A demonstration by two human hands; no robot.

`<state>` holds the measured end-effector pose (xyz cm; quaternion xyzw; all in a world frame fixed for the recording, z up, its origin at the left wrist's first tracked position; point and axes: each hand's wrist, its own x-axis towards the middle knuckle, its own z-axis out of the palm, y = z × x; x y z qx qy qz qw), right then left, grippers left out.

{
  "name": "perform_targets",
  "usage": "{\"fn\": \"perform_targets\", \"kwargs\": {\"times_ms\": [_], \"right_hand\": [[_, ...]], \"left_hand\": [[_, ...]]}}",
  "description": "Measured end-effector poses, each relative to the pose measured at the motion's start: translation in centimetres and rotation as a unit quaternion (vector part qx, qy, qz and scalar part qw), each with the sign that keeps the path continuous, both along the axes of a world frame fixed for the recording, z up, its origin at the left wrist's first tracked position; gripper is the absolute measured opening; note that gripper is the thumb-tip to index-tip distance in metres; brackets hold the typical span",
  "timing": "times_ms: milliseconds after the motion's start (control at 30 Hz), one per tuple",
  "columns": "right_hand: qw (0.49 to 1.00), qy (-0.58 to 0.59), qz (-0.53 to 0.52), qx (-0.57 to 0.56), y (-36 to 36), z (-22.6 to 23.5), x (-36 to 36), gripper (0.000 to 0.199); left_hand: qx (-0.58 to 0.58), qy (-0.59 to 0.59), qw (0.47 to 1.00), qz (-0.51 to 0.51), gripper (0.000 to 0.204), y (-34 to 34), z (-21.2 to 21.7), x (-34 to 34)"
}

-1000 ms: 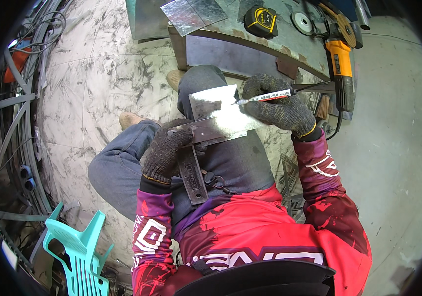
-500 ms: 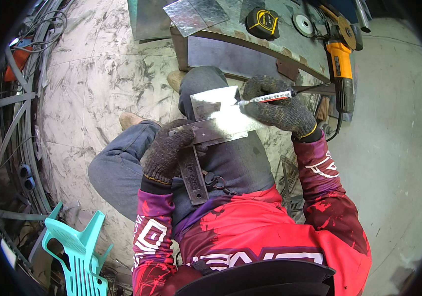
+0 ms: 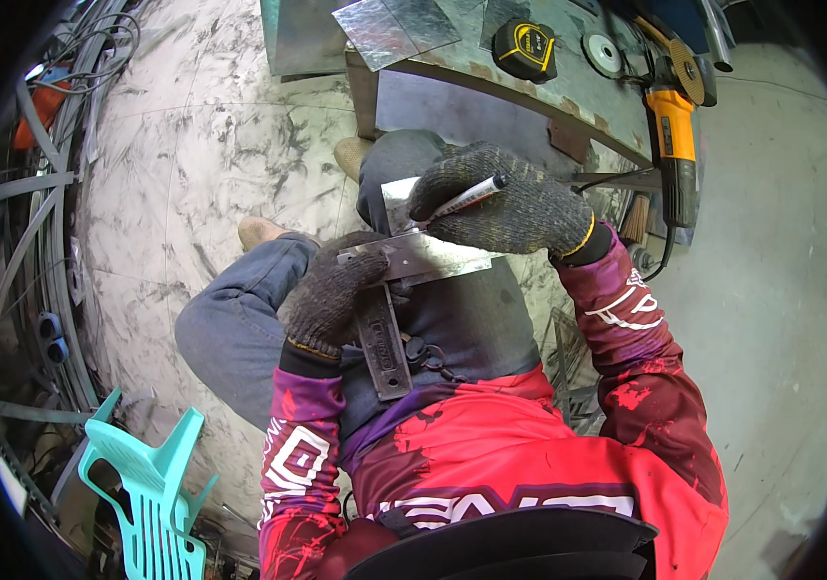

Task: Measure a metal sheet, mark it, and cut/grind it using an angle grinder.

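Marker point(image 3: 471, 197), pinched in my right grip point(image 3: 520, 201), moved left, near square point(image 3: 381, 343) edge; left grip point(image 3: 331, 295) pinches square; floor point(image 3: 761, 290) stretches rightward.

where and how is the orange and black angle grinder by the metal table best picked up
Probably take the orange-and-black angle grinder by its black rear handle, from the near side, with the dark-gloved right hand once it frees the white marker. The long handle lies nearest, while the round brown disc sits at the far end.
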<state>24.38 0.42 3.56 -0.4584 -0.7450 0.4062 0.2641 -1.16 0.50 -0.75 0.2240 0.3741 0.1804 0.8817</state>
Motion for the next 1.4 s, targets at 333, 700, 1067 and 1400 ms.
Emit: {"fn": "perform_targets", "kwargs": {"times_ms": [333,700,1067,1400], "right_hand": [[0.999,-0.03,0.026,0.037,0.0,-0.8,-0.3,0.03],[0.997,0.013,-0.005,-0.081,0.1,0.9,-0.3,0.022],[0.996,0.054,0.024,-0.074,-0.7,1.5,2.6,0.023],[0.997,0.03,0.007,-0.071,-1.6,1.9,4.5,0.024]], "left_hand": [[-0.004,0.006,1.0,0.009,0.04,0.0,-0.1,-0.1],[-0.013,-0.001,1.0,0.011,0.04,-0.1,-0.2,-0.2],[0.014,0.022,1.0,-0.007,0.036,0.1,0.4,0.3],[-0.019,0.027,0.999,-0.003,0.035,0.0,0.5,0.2]]}}
